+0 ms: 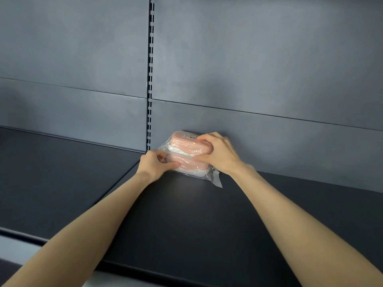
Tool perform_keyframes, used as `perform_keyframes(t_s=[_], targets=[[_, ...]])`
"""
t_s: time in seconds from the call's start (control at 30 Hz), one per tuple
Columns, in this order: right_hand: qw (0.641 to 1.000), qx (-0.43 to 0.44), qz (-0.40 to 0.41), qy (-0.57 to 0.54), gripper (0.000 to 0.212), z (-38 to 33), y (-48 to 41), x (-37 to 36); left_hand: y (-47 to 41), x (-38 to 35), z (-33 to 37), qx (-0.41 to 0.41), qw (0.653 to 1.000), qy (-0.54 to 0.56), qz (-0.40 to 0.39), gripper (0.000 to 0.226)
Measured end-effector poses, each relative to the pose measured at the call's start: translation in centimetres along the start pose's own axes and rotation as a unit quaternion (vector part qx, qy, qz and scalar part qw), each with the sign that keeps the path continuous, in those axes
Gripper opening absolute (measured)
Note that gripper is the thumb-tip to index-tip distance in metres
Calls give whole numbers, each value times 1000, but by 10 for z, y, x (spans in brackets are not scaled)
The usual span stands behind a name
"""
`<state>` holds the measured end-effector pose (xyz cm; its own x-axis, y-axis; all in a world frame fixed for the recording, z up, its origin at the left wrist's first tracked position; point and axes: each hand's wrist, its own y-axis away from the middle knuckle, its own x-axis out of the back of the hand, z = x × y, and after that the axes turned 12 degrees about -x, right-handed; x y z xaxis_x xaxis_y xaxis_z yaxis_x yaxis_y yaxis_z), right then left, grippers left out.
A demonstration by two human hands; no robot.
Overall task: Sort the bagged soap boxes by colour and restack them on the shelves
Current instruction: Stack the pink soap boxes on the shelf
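Note:
Two pink soap boxes in clear plastic bags are stacked at the back of the dark shelf (pixel 186 214), against the grey back panel. The upper pink box (pixel 186 141) carries a small white label on top. The lower pink box (pixel 190 165) lies under it, its bag flap sticking out toward the front right. My left hand (pixel 155 164) grips the left end of the lower box. My right hand (pixel 219 154) is curled round the right end of the upper box.
A slotted vertical upright (pixel 150 79) divides the grey back panel (pixel 269 69) just left of the stack. A second dark shelf section (pixel 51 168) extends to the left. The shelf's front edge runs along the bottom of the view.

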<state>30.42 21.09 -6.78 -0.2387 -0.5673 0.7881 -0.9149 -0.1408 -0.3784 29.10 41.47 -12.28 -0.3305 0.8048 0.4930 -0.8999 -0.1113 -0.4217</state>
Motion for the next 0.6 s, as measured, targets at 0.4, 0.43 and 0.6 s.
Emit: perform_keyframes(t_s=[0.4,0.43,0.6], targets=[[1000,-3,-5,12,66,4,-2,-5,-1,-1,2,-5,999,-37,-1,37],[1000,-4,-5,9,66,4,-2,-5,-1,0,2,-2,999,-37,-2,37],[1000,-9,-12,15,65,2,-3,-6,-4,-2,4,18,999,-44,-16,52]])
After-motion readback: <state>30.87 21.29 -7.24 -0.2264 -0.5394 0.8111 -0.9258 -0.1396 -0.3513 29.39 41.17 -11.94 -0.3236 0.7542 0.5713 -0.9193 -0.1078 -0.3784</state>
